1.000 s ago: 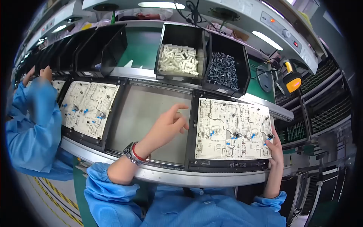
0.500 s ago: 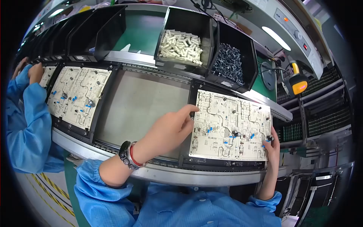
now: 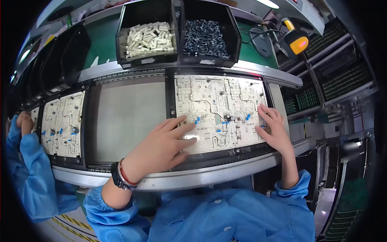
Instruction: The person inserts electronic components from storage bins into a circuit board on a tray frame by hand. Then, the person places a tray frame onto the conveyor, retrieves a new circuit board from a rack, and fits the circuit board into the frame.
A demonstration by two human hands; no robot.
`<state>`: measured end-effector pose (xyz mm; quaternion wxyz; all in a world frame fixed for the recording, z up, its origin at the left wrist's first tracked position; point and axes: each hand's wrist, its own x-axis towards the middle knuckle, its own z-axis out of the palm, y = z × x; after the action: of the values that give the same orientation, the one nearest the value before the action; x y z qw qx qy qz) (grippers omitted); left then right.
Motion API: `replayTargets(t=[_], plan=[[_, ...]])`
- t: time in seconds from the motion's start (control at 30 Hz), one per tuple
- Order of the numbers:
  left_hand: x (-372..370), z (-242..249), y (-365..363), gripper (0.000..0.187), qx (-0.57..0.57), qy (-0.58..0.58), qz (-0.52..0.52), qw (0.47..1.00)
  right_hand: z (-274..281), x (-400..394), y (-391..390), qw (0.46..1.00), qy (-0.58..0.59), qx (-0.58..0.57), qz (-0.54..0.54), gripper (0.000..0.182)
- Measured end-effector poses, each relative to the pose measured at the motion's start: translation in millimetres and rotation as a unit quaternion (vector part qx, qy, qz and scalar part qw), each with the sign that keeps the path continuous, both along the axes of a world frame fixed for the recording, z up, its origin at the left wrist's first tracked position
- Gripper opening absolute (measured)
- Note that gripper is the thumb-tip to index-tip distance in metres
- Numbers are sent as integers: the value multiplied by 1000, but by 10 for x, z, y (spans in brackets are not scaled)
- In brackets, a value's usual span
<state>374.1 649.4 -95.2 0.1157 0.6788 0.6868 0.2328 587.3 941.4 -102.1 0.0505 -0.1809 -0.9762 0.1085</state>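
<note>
A pale circuit board [image 3: 205, 94] with small blue and black components lies in a black carrier frame [image 3: 171, 80] on the conveyor in front of me. My left hand [image 3: 159, 145] is over the board's lower left corner, fingers spread, with nothing held. At the right edge of the board is my right hand [image 3: 275, 128], its fingers apart and the tips on or just above the surface; contact is hard to tell.
Behind the conveyor stand a bin of white parts [image 3: 150, 39] and a bin of dark parts [image 3: 205, 39]. A yellow-black scanner [image 3: 297, 41] is at the back right. Another board [image 3: 63, 121] sits leftward, near a co-worker's blue sleeve [image 3: 38, 161].
The view has shifted. My left hand has gone from the board's upper left edge to its lower left corner. My right hand has let go of the lower right edge and moved up.
</note>
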Motion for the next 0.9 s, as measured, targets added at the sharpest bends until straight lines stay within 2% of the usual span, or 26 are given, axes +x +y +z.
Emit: replayTargets(t=[0.1,0.17,0.2,0.27,0.33,0.43,0.5,0.53,0.6,0.73,0.83,0.9], plan=[[23,-35,14,34,2,20,7,1000,80,29,49,999,-18,-50,9,60],[0,-74,47,35,1,17,13,1000,162,15,57,992,13,-125,25,65],[-19,-80,54,36,1,13,16,1000,179,14,38,992,19,-125,27,65],[22,4,79,39,11,12,28,999,197,80,-19,989,-49,-68,121,72],[98,31,139,42,19,7,37,999,166,107,-32,991,-57,-34,118,75],[203,-51,233,49,32,19,27,999,170,99,3,990,-34,-26,132,68],[261,-96,269,54,21,71,37,997,94,77,55,995,21,-39,86,55],[282,-104,282,54,20,74,39,996,68,66,80,995,24,-40,88,55],[301,-115,307,57,6,105,47,993,34,14,145,990,84,-72,83,42],[315,-151,348,60,2,128,58,990,72,-29,177,985,108,-69,112,27],[346,-117,352,61,-1,97,69,993,204,-26,176,977,139,-9,160,16],[343,-110,353,60,16,106,75,991,328,-17,122,976,147,7,160,16]])
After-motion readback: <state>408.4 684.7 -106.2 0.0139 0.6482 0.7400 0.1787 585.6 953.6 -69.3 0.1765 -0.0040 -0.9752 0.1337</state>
